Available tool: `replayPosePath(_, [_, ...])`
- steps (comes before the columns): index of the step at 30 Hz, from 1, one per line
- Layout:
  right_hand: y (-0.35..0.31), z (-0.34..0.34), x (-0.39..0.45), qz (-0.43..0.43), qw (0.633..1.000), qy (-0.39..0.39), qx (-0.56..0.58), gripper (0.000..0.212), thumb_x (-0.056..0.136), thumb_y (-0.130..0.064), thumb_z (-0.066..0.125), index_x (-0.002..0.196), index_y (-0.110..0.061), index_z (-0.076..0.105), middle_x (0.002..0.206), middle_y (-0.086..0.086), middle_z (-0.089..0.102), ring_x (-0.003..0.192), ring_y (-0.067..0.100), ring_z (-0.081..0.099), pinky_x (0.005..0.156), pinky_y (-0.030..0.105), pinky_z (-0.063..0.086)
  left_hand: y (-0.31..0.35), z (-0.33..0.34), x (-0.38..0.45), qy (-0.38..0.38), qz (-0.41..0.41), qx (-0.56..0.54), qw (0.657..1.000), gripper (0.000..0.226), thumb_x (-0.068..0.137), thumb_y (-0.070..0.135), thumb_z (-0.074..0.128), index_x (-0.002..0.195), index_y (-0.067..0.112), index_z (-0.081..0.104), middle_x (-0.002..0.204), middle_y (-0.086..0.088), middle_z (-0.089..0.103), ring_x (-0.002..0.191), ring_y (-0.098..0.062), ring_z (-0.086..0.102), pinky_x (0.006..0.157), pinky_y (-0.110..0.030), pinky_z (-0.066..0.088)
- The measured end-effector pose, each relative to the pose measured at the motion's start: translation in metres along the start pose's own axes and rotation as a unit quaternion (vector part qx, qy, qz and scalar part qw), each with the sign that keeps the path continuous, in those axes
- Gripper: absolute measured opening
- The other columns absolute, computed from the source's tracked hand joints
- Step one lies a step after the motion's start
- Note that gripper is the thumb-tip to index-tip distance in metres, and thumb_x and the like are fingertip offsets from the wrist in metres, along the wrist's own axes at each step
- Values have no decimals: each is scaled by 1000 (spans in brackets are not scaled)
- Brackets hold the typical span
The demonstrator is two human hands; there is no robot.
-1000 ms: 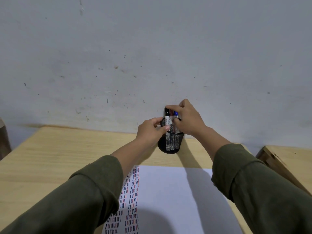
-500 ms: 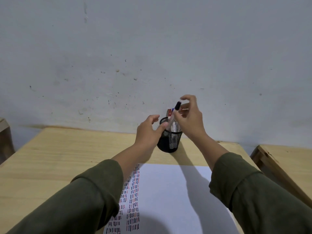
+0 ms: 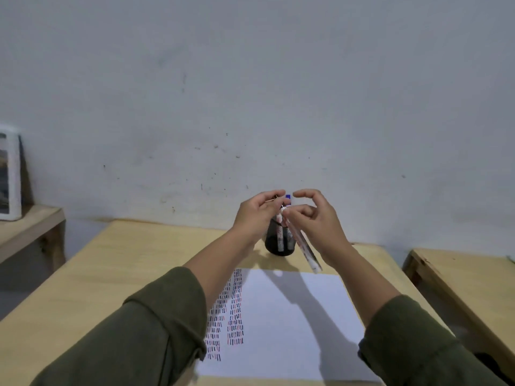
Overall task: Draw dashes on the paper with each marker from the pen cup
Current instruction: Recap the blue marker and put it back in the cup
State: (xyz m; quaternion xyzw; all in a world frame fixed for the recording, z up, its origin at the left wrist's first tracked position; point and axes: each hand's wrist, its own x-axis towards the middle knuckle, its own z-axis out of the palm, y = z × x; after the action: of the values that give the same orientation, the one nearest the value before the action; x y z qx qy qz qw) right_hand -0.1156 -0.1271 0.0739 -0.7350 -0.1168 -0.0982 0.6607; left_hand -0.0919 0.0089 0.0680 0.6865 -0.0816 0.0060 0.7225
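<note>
My right hand (image 3: 317, 227) grips a white marker (image 3: 305, 249) that slants down and to the right above the far edge of the paper (image 3: 295, 316). The marker's upper end shows no cap. Just left of that end, my left hand (image 3: 256, 215) has its fingertips pinched together, and the cap appears to be inside them. The black mesh pen cup (image 3: 280, 242) stands upright on the table behind both hands, with a blue-capped marker (image 3: 288, 196) sticking out of it. Columns of black, red and blue dashes (image 3: 234, 310) fill the paper's left part.
The paper lies on a light wooden table (image 3: 117, 274) against a grey wall. A second wooden surface (image 3: 468, 274) sits at the right, separated by a gap. A low wooden shelf (image 3: 30, 227) at the left carries a white-framed object (image 3: 9, 174).
The marker has come fully out of the cup and now tilts down to the right in my right hand. Its black cap is off. My left hand rose from the cup rim to the marker's top.
</note>
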Motion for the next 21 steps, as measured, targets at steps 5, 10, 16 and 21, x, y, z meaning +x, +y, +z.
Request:
replayPosePath(5, [-10, -13, -43, 107, 984, -96, 105, 26, 90, -23, 59, 112, -10, 56, 83, 9, 71, 65, 19, 64, 69, 29, 54, -5, -6, -36, 105, -38, -106, 988, 7, 90, 24, 59, 88, 25, 65, 93, 12, 67, 101, -4, 59, 91, -22, 38])
replayPosePath(10, [-5, -3, -90, 93, 964, -72, 238, 20, 87, -26, 55, 101, -13, 60, 74, 5, 69, 62, 13, 63, 64, 21, 54, -18, -3, -72, 159, -60, -142, 975, 12, 88, 28, 60, 82, 23, 69, 87, 12, 65, 89, -2, 59, 88, -26, 33])
replayPosePath(16, [6, 37, -121, 124, 907, 49, 399, 23, 93, -31, 51, 89, -12, 63, 58, 2, 62, 48, 8, 56, 54, 17, 51, -26, 10, -123, 115, -28, -153, 981, 29, 88, 31, 61, 113, 16, 64, 96, 12, 66, 99, -4, 58, 87, -23, 38])
replayPosePath(21, [12, 52, -134, 164, 861, 78, 475, 23, 93, -30, 53, 83, -12, 61, 50, 1, 58, 39, 6, 51, 43, 16, 46, -36, 0, -141, 46, 11, -164, 985, 26, 97, 26, 46, 119, 34, 57, 114, 22, 62, 106, 11, 51, 81, -19, 37])
